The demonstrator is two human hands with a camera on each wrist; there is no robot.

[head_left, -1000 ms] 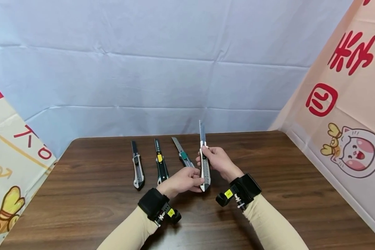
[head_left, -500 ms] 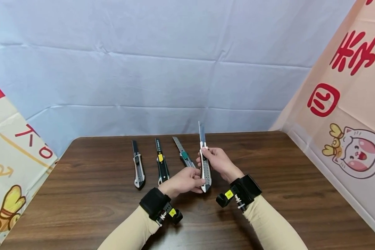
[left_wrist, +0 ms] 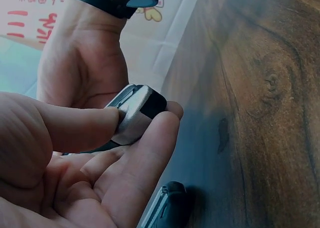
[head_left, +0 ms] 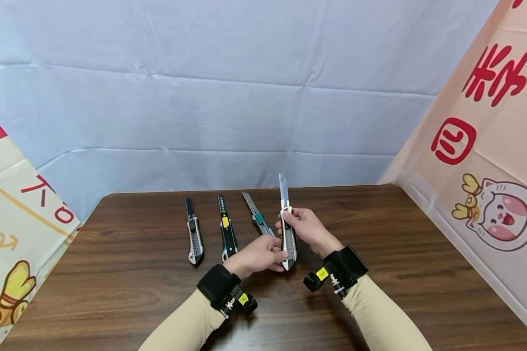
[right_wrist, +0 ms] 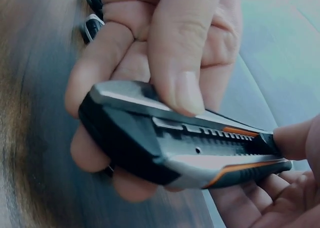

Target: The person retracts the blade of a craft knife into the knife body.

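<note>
A snap-off utility knife (head_left: 289, 239), grey and black with orange trim, is held upright between both hands, its long blade (head_left: 283, 187) extended and pointing away. My left hand (head_left: 255, 254) grips its tail end; the left wrist view shows thumb and fingers pinching the knife's cap (left_wrist: 134, 117). Higher on the handle, my right hand (head_left: 311, 228) holds the knife near the blade end. In the right wrist view, my right thumb (right_wrist: 292, 140) presses the black slider (right_wrist: 265, 144) in the toothed track. The blade is out of sight in both wrist views.
Left of the hands, three more utility knives lie on the wooden table (head_left: 127, 273) with blades out: a grey one (head_left: 195, 241), a black one with yellow slider (head_left: 227, 231), and one with a green slider (head_left: 260, 220), partly behind my left hand. Cloth backdrops surround the table.
The held knife's blade tip has dropped, and the exposed blade looks slightly shorter. My right thumb has slid a little toward the tail. The left hand has barely moved.
</note>
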